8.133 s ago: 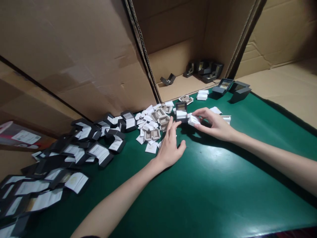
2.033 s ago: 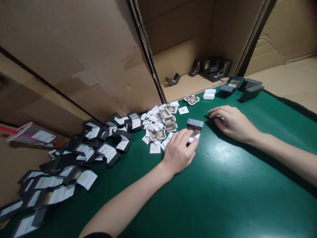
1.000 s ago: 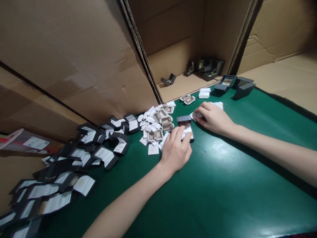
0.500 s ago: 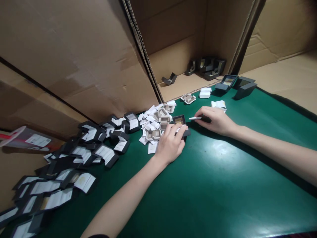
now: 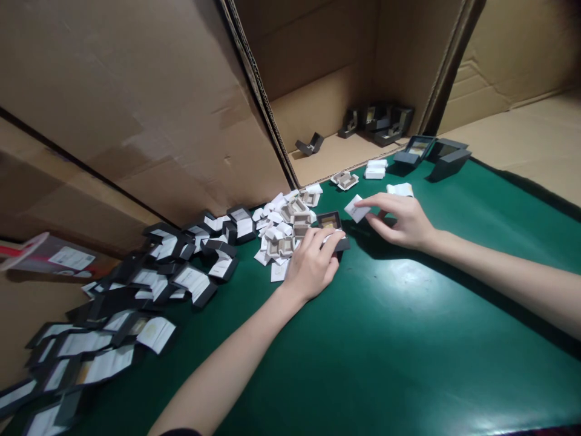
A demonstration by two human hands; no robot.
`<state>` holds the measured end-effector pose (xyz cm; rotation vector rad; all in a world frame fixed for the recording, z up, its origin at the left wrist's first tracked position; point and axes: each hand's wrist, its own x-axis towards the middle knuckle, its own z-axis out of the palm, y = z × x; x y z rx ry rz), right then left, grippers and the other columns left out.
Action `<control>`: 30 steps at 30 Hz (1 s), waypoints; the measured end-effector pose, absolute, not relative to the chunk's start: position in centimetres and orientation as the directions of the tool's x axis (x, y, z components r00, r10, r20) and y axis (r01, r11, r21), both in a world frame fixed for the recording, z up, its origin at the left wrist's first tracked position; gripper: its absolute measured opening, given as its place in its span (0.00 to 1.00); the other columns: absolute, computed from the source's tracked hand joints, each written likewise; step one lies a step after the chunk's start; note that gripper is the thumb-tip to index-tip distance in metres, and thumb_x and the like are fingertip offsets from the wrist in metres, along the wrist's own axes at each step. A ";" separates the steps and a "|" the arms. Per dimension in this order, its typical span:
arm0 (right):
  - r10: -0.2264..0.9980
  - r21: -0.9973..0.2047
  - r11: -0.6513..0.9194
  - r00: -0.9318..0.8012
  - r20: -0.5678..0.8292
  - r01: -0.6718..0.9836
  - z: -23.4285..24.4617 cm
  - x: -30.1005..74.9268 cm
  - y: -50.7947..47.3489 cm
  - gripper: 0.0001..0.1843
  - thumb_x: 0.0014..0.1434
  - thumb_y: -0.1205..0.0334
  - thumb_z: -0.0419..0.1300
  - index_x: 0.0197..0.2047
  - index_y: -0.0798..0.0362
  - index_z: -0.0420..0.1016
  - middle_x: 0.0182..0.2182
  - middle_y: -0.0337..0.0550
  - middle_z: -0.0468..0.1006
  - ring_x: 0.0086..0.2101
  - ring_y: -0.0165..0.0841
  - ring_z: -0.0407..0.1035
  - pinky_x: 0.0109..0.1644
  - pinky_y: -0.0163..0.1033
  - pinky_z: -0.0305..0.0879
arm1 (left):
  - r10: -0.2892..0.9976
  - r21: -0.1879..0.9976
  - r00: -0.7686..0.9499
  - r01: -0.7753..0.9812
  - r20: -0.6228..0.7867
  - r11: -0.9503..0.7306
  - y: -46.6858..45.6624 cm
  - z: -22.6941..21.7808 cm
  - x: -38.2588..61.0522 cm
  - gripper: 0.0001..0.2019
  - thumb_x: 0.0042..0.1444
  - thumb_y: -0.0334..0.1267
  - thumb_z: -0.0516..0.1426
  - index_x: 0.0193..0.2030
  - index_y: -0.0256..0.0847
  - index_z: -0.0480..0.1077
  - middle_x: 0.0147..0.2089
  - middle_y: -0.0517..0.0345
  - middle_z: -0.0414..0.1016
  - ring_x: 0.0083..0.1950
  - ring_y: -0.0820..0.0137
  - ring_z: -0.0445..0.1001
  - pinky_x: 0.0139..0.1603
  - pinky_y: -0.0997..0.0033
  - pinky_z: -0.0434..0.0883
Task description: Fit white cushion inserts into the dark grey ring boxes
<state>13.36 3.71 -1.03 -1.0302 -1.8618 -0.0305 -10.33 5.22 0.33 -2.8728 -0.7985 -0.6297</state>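
My left hand (image 5: pixel 312 261) is closed around a small open black box (image 5: pixel 328 220) on the green table, its fingers hiding much of the lower half. To the right, my right hand (image 5: pixel 399 219) pinches a small white card (image 5: pixel 357 209) between thumb and fingers, just above the table and apart from the box. The card's flat face shows, with a faint mark on it. Against the left hand lies a pile of white cards and folded card inserts (image 5: pixel 280 244). Behind the right hand rests a white folded piece (image 5: pixel 400 190).
Many open black boxes with white papers (image 5: pixel 154 282) cover the table's left side. A cardboard carton (image 5: pixel 327 154) at the back holds several black boxes. Two dark boxes (image 5: pixel 447 162) stand at the far right edge. A clear plastic tub (image 5: pixel 68 257) lies at left.
My right hand has turned the white card from edge-on to flat-face view and its fingers have lifted slightly. My left hand stays on the black box.
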 end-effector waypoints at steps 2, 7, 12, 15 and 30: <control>0.658 -0.432 0.616 -0.128 0.742 0.659 -1.0 13.4 3.7 0.10 0.60 0.67 0.55 0.44 0.50 0.73 0.38 0.44 0.79 0.25 0.29 0.69 0.26 0.35 0.68 | 0.472 0.024 0.779 0.509 0.414 -0.861 5.2 0.3 -10.3 0.21 0.56 0.30 0.49 0.58 0.39 0.62 0.57 0.54 0.67 0.57 0.69 0.63 0.55 0.66 0.73; 0.729 -0.559 0.564 -0.049 0.683 0.608 -1.4 13.4 3.9 0.06 0.60 0.63 0.58 0.41 0.50 0.70 0.35 0.42 0.78 0.27 0.29 0.71 0.28 0.34 0.71 | 0.463 0.036 0.791 0.491 0.400 -0.870 5.3 0.3 -10.4 0.21 0.56 0.30 0.49 0.58 0.39 0.62 0.58 0.53 0.66 0.57 0.69 0.63 0.55 0.66 0.73; 0.811 -0.731 0.507 0.035 0.584 0.458 -1.8 13.3 4.0 0.17 0.58 0.61 0.61 0.51 0.48 0.67 0.39 0.43 0.75 0.38 0.34 0.73 0.37 0.38 0.75 | 0.429 0.033 0.807 0.456 0.406 -0.890 5.3 0.3 -10.4 0.22 0.55 0.28 0.49 0.58 0.38 0.62 0.57 0.52 0.67 0.57 0.69 0.63 0.55 0.65 0.73; 0.807 -0.737 0.520 0.034 0.589 0.432 -1.5 13.4 4.0 0.13 0.58 0.63 0.61 0.47 0.48 0.69 0.41 0.43 0.75 0.39 0.35 0.72 0.40 0.40 0.74 | 0.427 0.034 0.807 0.454 0.408 -0.890 5.3 0.3 -10.4 0.22 0.55 0.27 0.48 0.58 0.38 0.62 0.57 0.52 0.67 0.57 0.69 0.63 0.55 0.66 0.72; 0.839 -0.827 0.482 0.118 0.531 0.290 -1.2 12.3 3.6 0.09 0.58 0.59 0.62 0.41 0.50 0.69 0.36 0.44 0.75 0.36 0.35 0.72 0.40 0.41 0.73 | 0.389 0.019 0.833 0.416 0.395 -0.909 5.3 0.5 -10.4 0.23 0.54 0.26 0.49 0.58 0.39 0.62 0.58 0.52 0.65 0.56 0.72 0.63 0.57 0.67 0.71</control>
